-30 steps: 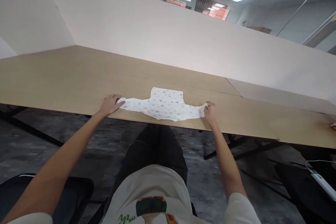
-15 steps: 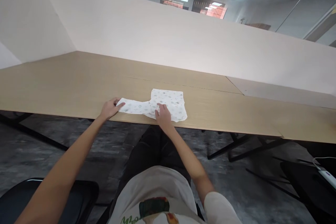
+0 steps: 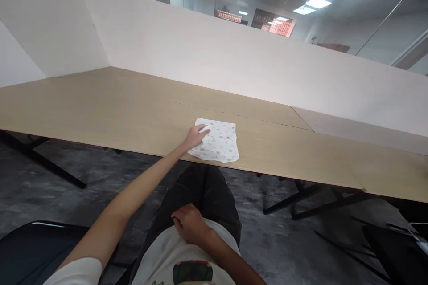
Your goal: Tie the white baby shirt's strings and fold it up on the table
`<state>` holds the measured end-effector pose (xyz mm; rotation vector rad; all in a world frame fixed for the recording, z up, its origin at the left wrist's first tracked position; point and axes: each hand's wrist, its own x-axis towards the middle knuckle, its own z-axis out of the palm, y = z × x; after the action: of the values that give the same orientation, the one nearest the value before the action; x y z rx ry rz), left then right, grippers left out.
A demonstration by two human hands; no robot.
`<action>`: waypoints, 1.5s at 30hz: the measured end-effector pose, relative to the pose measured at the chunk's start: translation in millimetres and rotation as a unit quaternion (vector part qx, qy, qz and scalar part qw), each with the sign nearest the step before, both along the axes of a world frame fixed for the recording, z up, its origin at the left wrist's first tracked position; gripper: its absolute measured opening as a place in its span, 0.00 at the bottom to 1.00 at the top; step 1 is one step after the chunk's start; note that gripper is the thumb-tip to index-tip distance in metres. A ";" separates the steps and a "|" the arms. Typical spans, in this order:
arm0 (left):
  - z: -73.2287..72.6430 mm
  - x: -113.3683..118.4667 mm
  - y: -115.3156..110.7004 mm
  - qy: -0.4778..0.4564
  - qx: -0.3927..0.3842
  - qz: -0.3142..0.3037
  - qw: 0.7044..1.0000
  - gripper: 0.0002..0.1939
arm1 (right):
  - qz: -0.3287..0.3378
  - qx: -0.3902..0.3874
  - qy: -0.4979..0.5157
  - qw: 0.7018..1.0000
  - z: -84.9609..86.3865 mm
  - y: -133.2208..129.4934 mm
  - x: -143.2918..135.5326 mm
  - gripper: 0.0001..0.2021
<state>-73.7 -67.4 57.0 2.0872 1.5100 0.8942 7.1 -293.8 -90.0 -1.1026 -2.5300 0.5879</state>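
A white cloth garment (image 3: 220, 140) with a small scattered print lies flat near the front edge of the table, in a compact, roughly square shape. My left hand (image 3: 195, 137) is at its left side, thumb and forefinger closed on the fabric; the other fingers are partly hidden. Close to my belly, away from the table, my right hand (image 3: 190, 222) hovers with its fingers curled in and nothing visible in them.
The long wooden table (image 3: 133, 107) runs along a white wall (image 3: 200, 49) with glass above. A black chair (image 3: 43, 249) stands at lower left, another dark seat (image 3: 394, 249) at lower right. Black table legs (image 3: 294, 198) show underneath.
The strip that stretched left from the garment is now folded in over its main part. My left hand has moved right with it. My right hand has left the cloth and drawn back to my body.
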 end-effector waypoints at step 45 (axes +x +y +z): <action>-15.9 -26.6 83.7 0.085 0.009 0.099 0.991 0.19 | -0.465 0.008 0.039 0.884 140.6 281.1 177.4 0.14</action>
<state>-100.3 16.2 41.1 2.0996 1.8289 0.8167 184.5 -12.7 50.6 -1.9996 -1.6103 0.3124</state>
